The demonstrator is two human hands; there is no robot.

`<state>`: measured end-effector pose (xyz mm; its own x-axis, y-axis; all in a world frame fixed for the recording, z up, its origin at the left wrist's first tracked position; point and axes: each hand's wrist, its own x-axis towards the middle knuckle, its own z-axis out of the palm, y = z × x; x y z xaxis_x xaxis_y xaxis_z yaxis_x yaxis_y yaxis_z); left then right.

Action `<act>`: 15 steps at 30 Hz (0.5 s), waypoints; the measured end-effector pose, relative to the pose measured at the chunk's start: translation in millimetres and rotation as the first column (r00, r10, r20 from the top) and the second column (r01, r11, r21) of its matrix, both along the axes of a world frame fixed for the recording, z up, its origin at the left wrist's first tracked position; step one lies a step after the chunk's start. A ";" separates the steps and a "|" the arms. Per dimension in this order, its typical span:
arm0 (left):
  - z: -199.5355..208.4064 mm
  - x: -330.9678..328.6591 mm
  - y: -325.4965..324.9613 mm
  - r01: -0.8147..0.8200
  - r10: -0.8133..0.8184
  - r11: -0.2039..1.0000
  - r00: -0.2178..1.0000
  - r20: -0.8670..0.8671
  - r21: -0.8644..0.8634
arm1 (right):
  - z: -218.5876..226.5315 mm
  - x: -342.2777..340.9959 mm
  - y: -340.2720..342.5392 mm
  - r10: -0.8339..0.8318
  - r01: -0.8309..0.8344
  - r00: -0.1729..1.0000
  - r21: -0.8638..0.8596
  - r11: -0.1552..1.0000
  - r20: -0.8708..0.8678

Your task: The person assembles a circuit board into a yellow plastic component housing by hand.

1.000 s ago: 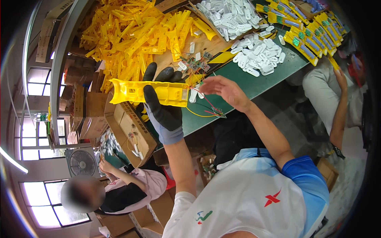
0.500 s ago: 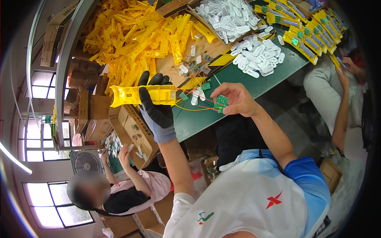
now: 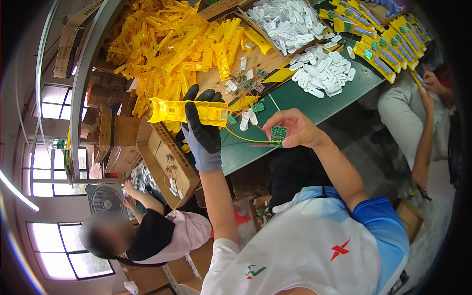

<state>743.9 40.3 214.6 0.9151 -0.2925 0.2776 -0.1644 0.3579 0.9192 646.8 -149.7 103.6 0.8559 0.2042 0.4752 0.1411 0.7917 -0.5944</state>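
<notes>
Yellow shell [image 3: 210, 113] gripped in my left fingers [image 3: 193, 117], my right fingers [image 3: 292, 140] pinch a wired board [image 3: 278, 132] at four o'clock, not yet inside.

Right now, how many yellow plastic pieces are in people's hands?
2 that I can see: a yellow shell in the wearer's gloved left hand, and a yellow piece in a co-worker's hand, upper right. Another co-worker's hands are unclear; more may be hidden.

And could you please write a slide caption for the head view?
Gloved left hand holds a yellow shell; bare right hand holds a wired green circuit board.
</notes>
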 end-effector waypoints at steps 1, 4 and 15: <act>0.4 2.4 0.8 0.023 -0.023 1.000 1.000 0.014 0.002 | 1.4 0.5 0.6 -0.011 0.013 1.000 -0.071 0.997 0.019; 6.7 3.5 -1.1 0.040 -0.042 0.998 0.998 0.045 0.040 | 2.4 1.2 0.6 -0.017 0.024 0.999 -0.156 0.988 0.046; -3.2 -15.4 17.6 -0.388 0.292 0.901 0.874 0.390 0.195 | 18.3 -3.3 -4.9 -0.280 0.120 0.935 -0.550 0.827 -0.218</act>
